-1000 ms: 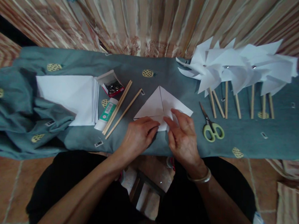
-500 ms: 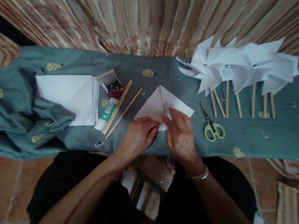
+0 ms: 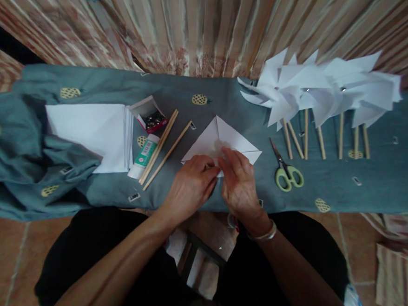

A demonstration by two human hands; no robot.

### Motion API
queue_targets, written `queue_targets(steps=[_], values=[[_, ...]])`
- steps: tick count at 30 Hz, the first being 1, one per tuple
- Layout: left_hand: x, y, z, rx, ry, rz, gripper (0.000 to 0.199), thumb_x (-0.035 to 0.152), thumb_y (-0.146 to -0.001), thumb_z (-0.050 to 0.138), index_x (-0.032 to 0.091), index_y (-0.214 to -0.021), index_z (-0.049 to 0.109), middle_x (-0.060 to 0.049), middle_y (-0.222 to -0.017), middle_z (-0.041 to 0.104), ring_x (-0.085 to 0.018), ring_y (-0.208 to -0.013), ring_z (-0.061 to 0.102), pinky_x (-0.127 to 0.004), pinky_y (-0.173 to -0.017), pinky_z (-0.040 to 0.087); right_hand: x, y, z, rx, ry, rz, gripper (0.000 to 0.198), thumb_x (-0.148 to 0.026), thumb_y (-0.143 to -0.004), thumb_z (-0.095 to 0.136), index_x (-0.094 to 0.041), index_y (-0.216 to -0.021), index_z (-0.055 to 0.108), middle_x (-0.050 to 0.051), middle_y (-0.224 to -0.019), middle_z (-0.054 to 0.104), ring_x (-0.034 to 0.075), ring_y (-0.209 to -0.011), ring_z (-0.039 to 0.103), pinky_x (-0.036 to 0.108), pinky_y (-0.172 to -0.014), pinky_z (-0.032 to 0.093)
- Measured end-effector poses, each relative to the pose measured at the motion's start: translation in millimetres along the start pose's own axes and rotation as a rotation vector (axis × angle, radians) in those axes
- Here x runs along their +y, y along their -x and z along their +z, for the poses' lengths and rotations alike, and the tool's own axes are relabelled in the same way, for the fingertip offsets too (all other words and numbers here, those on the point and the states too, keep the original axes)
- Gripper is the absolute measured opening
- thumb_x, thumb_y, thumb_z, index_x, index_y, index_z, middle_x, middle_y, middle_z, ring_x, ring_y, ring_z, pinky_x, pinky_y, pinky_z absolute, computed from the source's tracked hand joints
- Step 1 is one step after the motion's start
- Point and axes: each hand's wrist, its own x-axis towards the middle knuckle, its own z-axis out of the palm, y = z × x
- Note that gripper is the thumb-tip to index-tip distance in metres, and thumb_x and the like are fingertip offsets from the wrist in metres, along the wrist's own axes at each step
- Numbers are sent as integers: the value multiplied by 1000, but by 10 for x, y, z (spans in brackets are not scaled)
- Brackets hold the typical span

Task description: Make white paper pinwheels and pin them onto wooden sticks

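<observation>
A white square of paper with crossing crease lines lies cornerwise in front of me, one corner pointing away. At its near corner my left hand is closed, thumb and fingers pinching the paper's edge. Close beside it, my right hand has its fingers bent together on the paper, with the thumb side near the same corner. Both hands cover most of that corner, so its exact fold is hidden. To the right of the paper lie green-handled scissors, their blades pointing away.
Several white paper pinwheels on wooden sticks lie at the right. Left of the paper are loose wooden sticks, a glue stick, a small box of metal pins and a stack of white paper. A curtain hangs behind.
My right hand has shifted slightly left, closer to my left hand, and its fingers have drawn together over the paper. The left hand stays at the near corner.
</observation>
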Motion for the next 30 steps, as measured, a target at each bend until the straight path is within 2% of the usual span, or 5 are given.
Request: queue_targets(steps=[8, 15, 19, 25, 30], values=[[6, 0, 23, -33, -67, 16, 18, 17, -90, 51, 14, -97, 67, -10, -97, 63, -22, -91, 58, -36, -81, 52, 43, -34, -195, 12, -116, 24, 39, -11, -90, 38, -19, -124, 56, 11, -139, 50, 24, -131, 42, 47, -108, 40], [-12, -11, -15, -30, -103, 61, 19, 17, -91, 49, 14, -99, 67, -10, -97, 65, -22, -92, 58, -37, -82, 51, 361, -168, -308, 86, -37, 212, 43, -24, -94, 38, -12, -134, 49, 18, -137, 54, 29, -131, 46, 55, -106, 38], [-101, -23, -87, -21, -125, 67, 20, 16, -91, 49, 14, -99, 67, -10, -99, 65, -23, -94, 58, -38, -84, 50, 406, -197, -354, 83, -28, 242, 41, -31, -94, 41, -9, -124, 58, 20, -120, 65, 30, -113, 60, 51, -98, 45], [-291, -30, -193, 8, -130, 16, 27, 8, -85, 49, 17, -102, 68, -10, -114, 63, -26, -108, 54, -45, -93, 47, 338, -71, -430, 61, -156, 353, 36, -39, -89, 52, -17, -116, 63, 8, -92, 73, 20, -72, 68, 36, -71, 55], [-128, 26, -221, 48, -124, 51, 38, 8, -80, 53, 19, -116, 62, -11, -131, 54, -29, -120, 47, -50, -98, 43, 327, 16, -438, 73, -135, 368, 31, -36, -88, 55, -19, -111, 66, 6, -89, 73, 19, -71, 67, 35, -70, 55]])
